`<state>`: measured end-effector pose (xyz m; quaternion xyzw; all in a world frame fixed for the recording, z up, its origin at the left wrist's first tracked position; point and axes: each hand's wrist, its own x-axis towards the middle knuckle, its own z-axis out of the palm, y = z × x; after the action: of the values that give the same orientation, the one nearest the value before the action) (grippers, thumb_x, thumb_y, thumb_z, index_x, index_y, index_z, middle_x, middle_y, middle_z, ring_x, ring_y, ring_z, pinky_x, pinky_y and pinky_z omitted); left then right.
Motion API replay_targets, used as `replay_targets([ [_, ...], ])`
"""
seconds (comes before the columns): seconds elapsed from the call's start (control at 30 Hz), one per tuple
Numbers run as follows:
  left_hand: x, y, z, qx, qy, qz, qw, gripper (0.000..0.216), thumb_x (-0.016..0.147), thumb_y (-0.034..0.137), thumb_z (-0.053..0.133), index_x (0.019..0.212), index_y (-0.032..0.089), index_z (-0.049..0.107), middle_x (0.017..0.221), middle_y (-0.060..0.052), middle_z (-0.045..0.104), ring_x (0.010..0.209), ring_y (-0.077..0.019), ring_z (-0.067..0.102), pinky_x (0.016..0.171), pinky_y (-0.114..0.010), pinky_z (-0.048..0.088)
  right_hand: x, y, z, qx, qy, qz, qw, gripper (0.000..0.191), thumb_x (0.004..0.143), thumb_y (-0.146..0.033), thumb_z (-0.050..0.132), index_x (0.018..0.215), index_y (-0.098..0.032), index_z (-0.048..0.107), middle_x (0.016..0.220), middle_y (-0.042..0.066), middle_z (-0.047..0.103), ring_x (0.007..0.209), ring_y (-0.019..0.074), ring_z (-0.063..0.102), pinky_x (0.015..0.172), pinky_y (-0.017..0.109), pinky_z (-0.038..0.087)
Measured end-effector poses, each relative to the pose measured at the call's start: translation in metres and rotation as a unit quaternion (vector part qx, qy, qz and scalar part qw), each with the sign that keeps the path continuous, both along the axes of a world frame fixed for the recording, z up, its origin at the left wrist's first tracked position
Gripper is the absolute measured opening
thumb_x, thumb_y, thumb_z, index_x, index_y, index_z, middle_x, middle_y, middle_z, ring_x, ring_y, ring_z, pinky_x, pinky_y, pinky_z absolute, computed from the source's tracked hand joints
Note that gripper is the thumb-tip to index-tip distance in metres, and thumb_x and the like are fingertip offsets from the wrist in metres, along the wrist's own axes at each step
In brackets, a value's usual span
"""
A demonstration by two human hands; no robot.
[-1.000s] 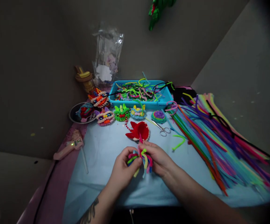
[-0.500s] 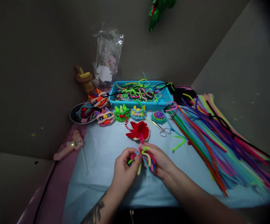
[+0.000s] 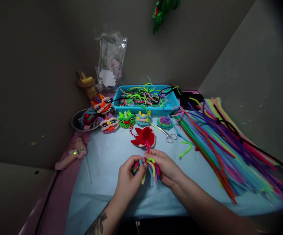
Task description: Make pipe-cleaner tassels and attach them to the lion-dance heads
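Note:
Both my hands meet over the light blue cloth, around a bundle of multicoloured pipe cleaners [image 3: 152, 168] whose ends fan down and outward. My left hand [image 3: 131, 171] pinches strands on the bundle's left side. From the right, my right hand [image 3: 165, 166] grips the bundle near its top. A pink stem rises from there to a red pipe-cleaner piece [image 3: 145, 136] with pointed flaps, lying just beyond my fingers. Exactly which strands each fingertip presses is partly hidden.
Small scissors [image 3: 167, 134] lie right of the red piece. Several animal heads [image 3: 127, 119] stand before a blue tray [image 3: 121, 107] of scraps. A pink glue gun [image 3: 74, 155] rests left, near a metal bowl [image 3: 74, 124]. Long pipe cleaners [image 3: 212, 147] cover the right side.
The whole view shifts slightly left. My hands keep their hold on the pipe-cleaner bundle, with only small movements of the fingers.

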<state>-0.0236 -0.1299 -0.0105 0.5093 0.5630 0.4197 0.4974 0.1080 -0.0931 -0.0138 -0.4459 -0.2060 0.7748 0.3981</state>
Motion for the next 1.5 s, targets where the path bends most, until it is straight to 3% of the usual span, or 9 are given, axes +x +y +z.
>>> replay_targets([
  [0.33, -0.002, -0.002, 0.003, 0.047, 0.05, -0.011, 0.998, 0.015, 0.082, 0.031, 0.056, 0.079, 0.017, 0.057, 0.065, 0.002, 0.055, 0.058, -0.0106, 0.045, 0.056, -0.021, 0.038, -0.002, -0.002, -0.004, 0.014, -0.001, 0.029, 0.999, 0.029, 0.059, -0.034, 0.078, 0.068, -0.015, 0.058, 0.05, -0.005, 0.055, 0.042, 0.0052, 0.045, 0.041, 0.016, 0.033],
  [0.57, 0.0, -0.003, 0.006, 0.042, 0.05, 0.006, 0.998, 0.018, 0.08, 0.033, 0.058, 0.074, 0.016, 0.058, 0.064, 0.0, 0.059, 0.059, -0.0115, 0.049, 0.056, -0.021, 0.04, -0.004, -0.002, -0.003, 0.0, -0.002, 0.029, 1.0, 0.035, 0.054, -0.035, 0.082, 0.069, -0.014, 0.059, 0.053, -0.003, 0.059, 0.046, 0.0069, 0.051, 0.044, 0.017, 0.038],
  [0.83, -0.001, 0.001, 0.005, -0.003, -0.05, 0.048, 0.998, 0.023, 0.073, 0.03, 0.066, 0.09, 0.017, 0.056, 0.072, -0.002, 0.067, 0.064, -0.0133, 0.06, 0.057, -0.021, 0.046, 0.004, -0.002, 0.001, -0.001, 0.024, 0.034, 0.999, 0.038, 0.058, -0.043, 0.082, 0.07, -0.016, 0.059, 0.055, -0.004, 0.057, 0.043, 0.0055, 0.047, 0.04, 0.017, 0.034],
  [0.97, -0.005, -0.001, 0.003, 0.049, 0.043, 0.003, 0.998, 0.011, 0.08, 0.027, 0.06, 0.083, 0.017, 0.062, 0.075, -0.002, 0.068, 0.067, -0.0129, 0.061, 0.061, -0.021, 0.048, 0.009, -0.002, 0.002, 0.019, -0.025, 0.066, 0.997, 0.042, 0.059, -0.05, 0.08, 0.068, -0.015, 0.059, 0.052, -0.005, 0.056, 0.04, 0.005, 0.043, 0.038, 0.017, 0.031],
  [1.1, -0.009, -0.005, 0.003, 0.125, 0.146, -0.055, 0.98, 0.011, 0.081, 0.017, 0.057, 0.087, 0.018, 0.067, 0.078, -0.002, 0.069, 0.069, -0.0122, 0.062, 0.064, -0.02, 0.048, 0.014, 0.0, 0.002, 0.029, -0.086, 0.119, 0.989, 0.045, 0.058, -0.054, 0.078, 0.061, -0.014, 0.058, 0.045, -0.004, 0.054, 0.034, 0.0037, 0.037, 0.034, 0.018, 0.022],
  [1.23, -0.011, -0.008, 0.008, 0.166, 0.179, -0.094, 0.965, 0.014, 0.081, 0.015, 0.056, 0.088, 0.018, 0.068, 0.079, -0.002, 0.07, 0.068, -0.0118, 0.062, 0.065, -0.02, 0.048, 0.011, 0.002, 0.003, 0.035, -0.097, 0.12, 0.987, 0.043, 0.055, -0.048, 0.08, 0.052, -0.014, 0.055, 0.04, -0.004, 0.051, 0.037, 0.0041, 0.039, 0.039, 0.018, 0.025],
  [1.4, -0.011, -0.009, 0.012, 0.128, 0.172, -0.083, 0.973, 0.011, 0.078, 0.015, 0.057, 0.08, 0.018, 0.067, 0.072, -0.002, 0.069, 0.062, -0.0121, 0.061, 0.061, -0.02, 0.048, 0.001, 0.0, -0.002, 0.036, -0.086, 0.114, 0.989, 0.043, 0.053, -0.048, 0.079, 0.05, -0.016, 0.051, 0.04, -0.006, 0.047, 0.038, 0.005, 0.038, 0.04, 0.019, 0.025],
  [1.5, -0.015, -0.006, 0.013, 0.081, 0.135, -0.065, 0.985, 0.008, 0.077, 0.021, 0.059, 0.077, 0.017, 0.066, 0.068, -0.002, 0.067, 0.059, -0.0117, 0.058, 0.056, -0.02, 0.046, 0.007, 0.003, -0.006, 0.069, -0.129, 0.135, 0.98, 0.048, 0.062, -0.06, 0.07, 0.054, -0.016, 0.054, 0.041, -0.005, 0.047, 0.036, 0.0053, 0.035, 0.039, 0.02, 0.023],
])
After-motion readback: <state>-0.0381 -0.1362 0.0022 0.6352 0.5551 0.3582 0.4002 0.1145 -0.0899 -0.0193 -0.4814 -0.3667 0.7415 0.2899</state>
